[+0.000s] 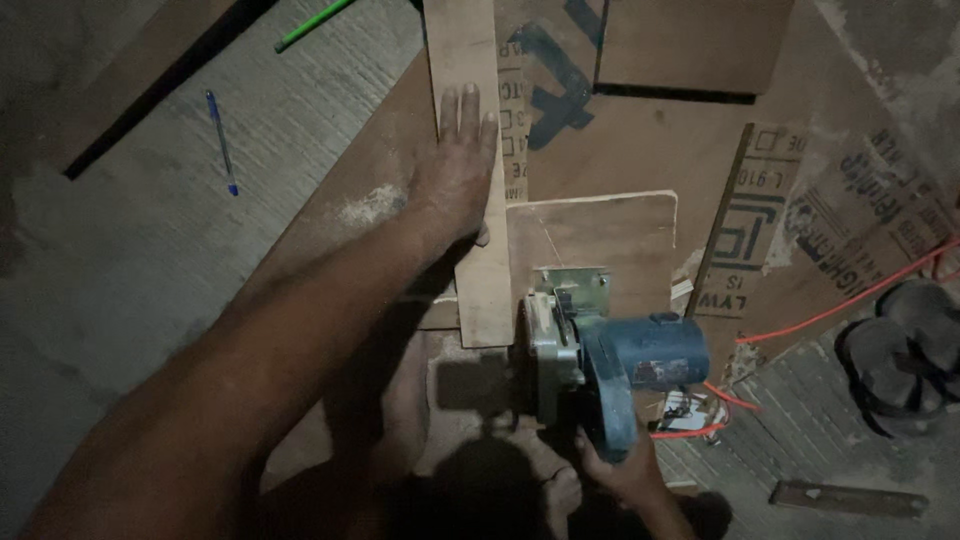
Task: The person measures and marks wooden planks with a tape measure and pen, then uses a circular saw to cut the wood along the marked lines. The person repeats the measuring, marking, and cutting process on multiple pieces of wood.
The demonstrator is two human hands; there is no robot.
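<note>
Centrally, saw (600, 360): blue-bodied circular saw with a metal base plate, set at the near edge of a small plywood panel (600, 235).
- Right hand (622, 468): below the saw, fingers wrapped tight on its rear handle; the fingertips are hidden in shadow.
- Strip (470, 150): long pale wooden strip just left of the saw, running away up the frame, its near end beside the blade housing.
- Left hand (458, 165): flat on the strip beyond the saw, fingers straight and close together, pressing down, gripping nothing.
- Risks, judged: the left hand lies close to the blade's line, so a slip or kickback could bring them together; the strip is held by palm pressure alone and may shift or pinch the blade; dim light hides the cut line.
- Cord (830, 310): orange, trailing right of the saw; it loops near the base and could snag or be cut.
- Cardboard (760, 140): flattened brown cartons under and beyond the saw, with dark blue block markings up-left of the panel and black boxed print on flaps to the right.
- Pen (222, 143): blue, far left of the saw on concrete.
- Green stick (312, 24): far up-left.
- Sandals (900, 350): dark pair, far right.
- Metal bar (850, 498): flat, lower right.
</note>
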